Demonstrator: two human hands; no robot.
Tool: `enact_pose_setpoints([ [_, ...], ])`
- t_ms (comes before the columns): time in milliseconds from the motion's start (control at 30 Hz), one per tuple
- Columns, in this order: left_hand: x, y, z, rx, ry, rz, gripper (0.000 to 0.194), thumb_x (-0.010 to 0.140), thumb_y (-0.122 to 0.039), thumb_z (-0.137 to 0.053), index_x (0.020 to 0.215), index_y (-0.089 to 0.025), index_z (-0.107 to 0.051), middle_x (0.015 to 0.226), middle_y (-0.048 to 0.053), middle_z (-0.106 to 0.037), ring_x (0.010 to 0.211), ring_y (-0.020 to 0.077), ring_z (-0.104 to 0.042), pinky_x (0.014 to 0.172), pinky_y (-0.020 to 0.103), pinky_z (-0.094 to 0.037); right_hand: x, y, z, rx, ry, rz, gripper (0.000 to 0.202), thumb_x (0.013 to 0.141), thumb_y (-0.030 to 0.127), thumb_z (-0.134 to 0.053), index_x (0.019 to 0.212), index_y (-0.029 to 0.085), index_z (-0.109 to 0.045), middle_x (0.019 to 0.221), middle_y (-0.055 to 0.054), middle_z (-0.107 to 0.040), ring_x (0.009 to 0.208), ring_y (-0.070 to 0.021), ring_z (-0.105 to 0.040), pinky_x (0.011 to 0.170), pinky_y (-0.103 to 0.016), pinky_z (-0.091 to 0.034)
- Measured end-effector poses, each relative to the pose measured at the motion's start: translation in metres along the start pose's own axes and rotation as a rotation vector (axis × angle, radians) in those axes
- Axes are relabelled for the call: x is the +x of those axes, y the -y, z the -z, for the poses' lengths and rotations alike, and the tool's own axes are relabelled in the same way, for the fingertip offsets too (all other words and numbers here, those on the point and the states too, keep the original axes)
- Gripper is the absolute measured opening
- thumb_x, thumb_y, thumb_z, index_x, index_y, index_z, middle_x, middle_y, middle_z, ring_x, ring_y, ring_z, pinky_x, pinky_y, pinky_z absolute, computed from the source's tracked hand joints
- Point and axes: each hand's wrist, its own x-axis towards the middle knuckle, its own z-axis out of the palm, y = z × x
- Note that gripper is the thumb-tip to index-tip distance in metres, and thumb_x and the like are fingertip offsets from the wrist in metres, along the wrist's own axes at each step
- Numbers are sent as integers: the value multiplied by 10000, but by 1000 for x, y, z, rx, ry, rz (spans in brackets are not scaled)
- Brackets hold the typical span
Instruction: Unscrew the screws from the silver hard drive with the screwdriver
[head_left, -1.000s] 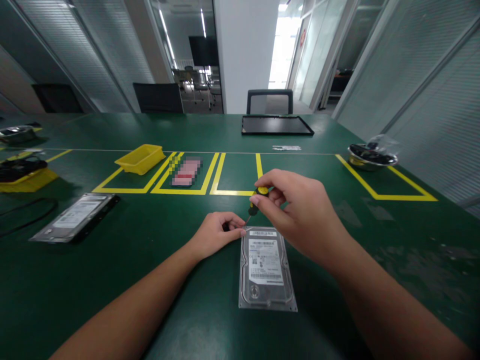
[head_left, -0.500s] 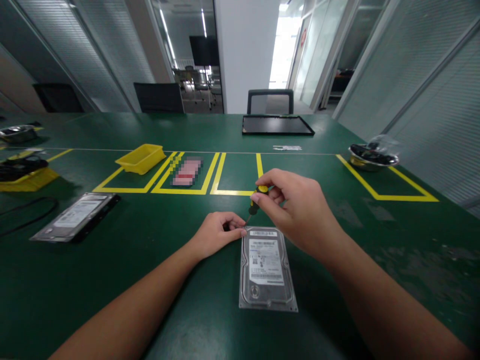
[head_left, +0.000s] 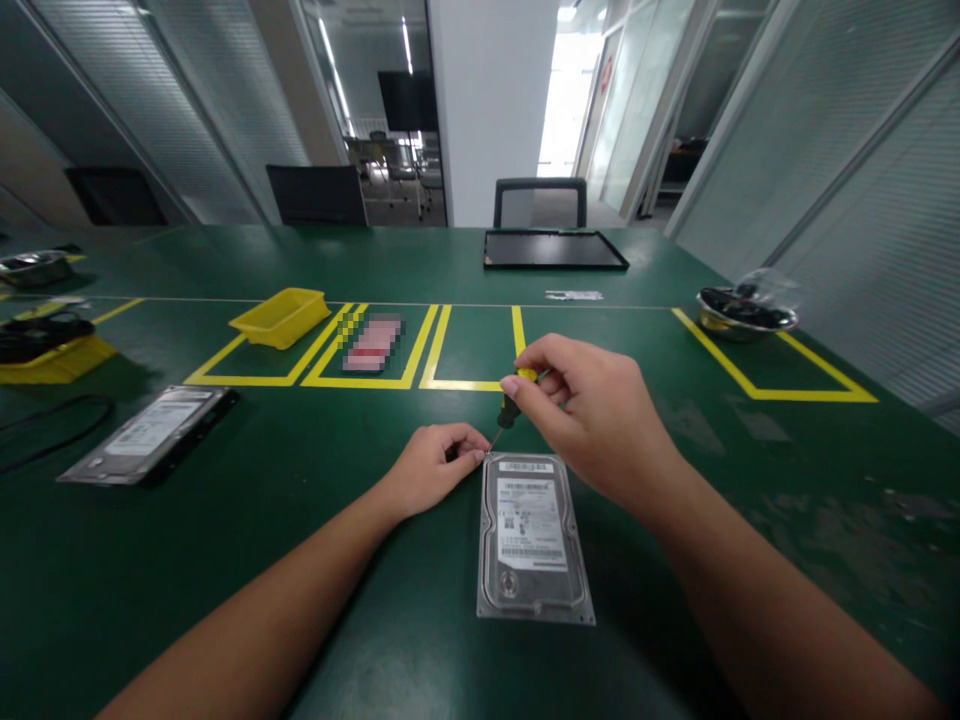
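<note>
A silver hard drive (head_left: 532,540) with a white label lies flat on the green table in front of me. My right hand (head_left: 592,410) pinches the handle of a small yellow-and-black screwdriver (head_left: 510,408) between thumb and fingers. The screwdriver slants down to the drive's far left corner, its thin shaft ending there. Beside that corner rests my left hand (head_left: 439,465), thumb and fingertips drawn together close to the screwdriver's tip. Whatever may be between those fingertips is too small to make out.
Left on the table is a second hard drive (head_left: 154,432), near a black cable (head_left: 60,435). Further back are a yellow tray (head_left: 281,318), a blurred pink item (head_left: 373,343), a flat black-framed panel (head_left: 555,250) and a metal bowl (head_left: 746,315) of dark parts.
My right thumb and fingers have shifted on the screwdriver handle. My left thumb has drawn slightly left, back from the drive's corner. The hard drive stays in place.
</note>
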Motion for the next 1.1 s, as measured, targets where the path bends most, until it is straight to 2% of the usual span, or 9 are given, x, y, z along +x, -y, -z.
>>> enact_pose_setpoints([
  [333,1,1,0,16,7,-32,121,874,-221,-554,888,-165,-660,807,-2,-676,730,149,-586,657,256,-407,1,3,4,70,97,19,134,885,250,-592,943,145,-653,804,0,-652,711,-103,-565,655,-233,-370],
  [733,1,2,-1,8,5,-57,113,877,-217,-541,877,-163,-641,812,-1,-665,748,151,-582,677,256,-409,2,5,10,176,184,19,136,890,221,-584,984,162,-664,815,21,-653,714,-92,-562,663,-229,-365],
  [967,2,3,-1,18,4,-54,124,885,-223,-531,889,-166,-641,833,2,-678,766,158,-598,700,262,-427,2,5,12,194,222,50,167,910,196,-548,1027,181,-666,887,13,-677,780,-105,-595,709,-229,-396],
  [1100,1,4,-2,17,-1,-54,131,888,-230,-532,900,-163,-645,842,10,-683,772,161,-602,708,264,-434,2,3,12,187,226,85,211,918,155,-512,1058,178,-668,1005,-10,-686,912,-126,-611,798,-241,-431],
])
